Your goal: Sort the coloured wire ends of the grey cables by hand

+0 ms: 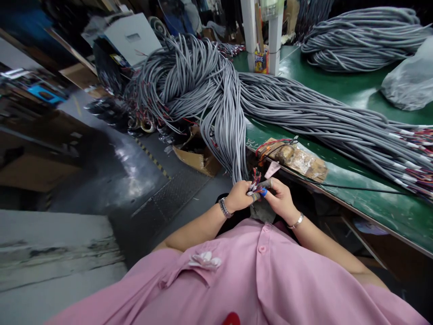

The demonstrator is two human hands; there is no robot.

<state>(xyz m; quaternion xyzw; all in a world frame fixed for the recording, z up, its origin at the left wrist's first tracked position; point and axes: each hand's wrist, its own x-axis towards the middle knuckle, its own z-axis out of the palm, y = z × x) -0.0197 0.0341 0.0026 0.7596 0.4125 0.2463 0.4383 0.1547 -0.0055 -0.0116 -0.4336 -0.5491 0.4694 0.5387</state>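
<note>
My left hand (239,196) is closed round the end of a grey cable, close in front of my body. Thin coloured wires (256,177) fan out of the cable end between my two hands. My right hand (280,198) pinches at these wires from the other side, with dark coverings on some fingertips and a blue band at one of them. Exactly which wires its fingers grip is too small to make out. A bundle of grey cables (233,131) hangs over the table edge just beyond my left hand.
Long grey cables (314,113) with stripped ends lie along the green table (341,174). A wooden block (304,162) with red and black leads sits at its near edge. Behind are a coiled cable pile (361,38) and a plastic bag (411,79). A cardboard box (198,158) stands on the floor.
</note>
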